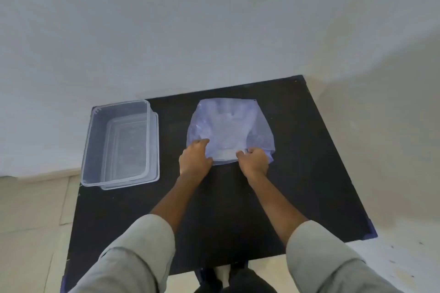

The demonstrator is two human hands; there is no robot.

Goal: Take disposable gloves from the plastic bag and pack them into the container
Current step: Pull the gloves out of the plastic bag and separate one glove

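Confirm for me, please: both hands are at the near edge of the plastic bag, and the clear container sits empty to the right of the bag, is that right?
Not quite. The head view shows the container on the left of the plastic bag, not the right. The rest holds: it looks empty, and the left hand and right hand are both at the bag's near edge.

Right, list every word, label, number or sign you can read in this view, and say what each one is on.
None can be read.
Plastic bag: translucent, with a pale strip near the edge held by the left hand and right hand; no print legible on it.
Clear container: no label visible.
Black table: only small specks, no writing.
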